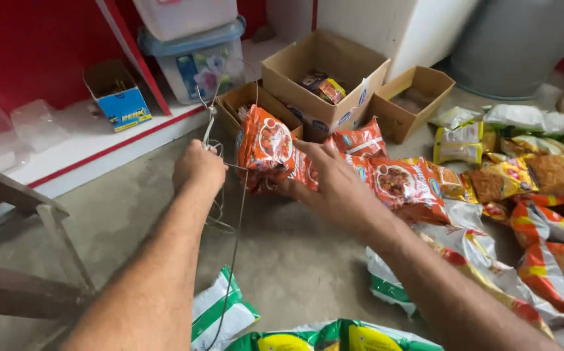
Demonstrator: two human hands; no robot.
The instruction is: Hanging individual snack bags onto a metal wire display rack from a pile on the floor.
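Orange snack packets (270, 148) are being threaded onto a thin wire (238, 214): left hand (199, 168) is gripping the wire closed, right hand (334, 185) is pinching the packets mid-floor. Aligning comes next, probably.

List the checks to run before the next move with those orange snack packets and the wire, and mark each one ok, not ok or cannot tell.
1. Left hand grips the thin wire: ok, fist closed around it.
2. Right hand holds the orange snack packets: ok, fingers on them.
3. Packets already on the wire: cannot tell, the join is hidden.
4. Wire free of tangles: not ok, loops hang below the fist.
5. More packets within reach: ok, the packet strip lies beside the right hand.
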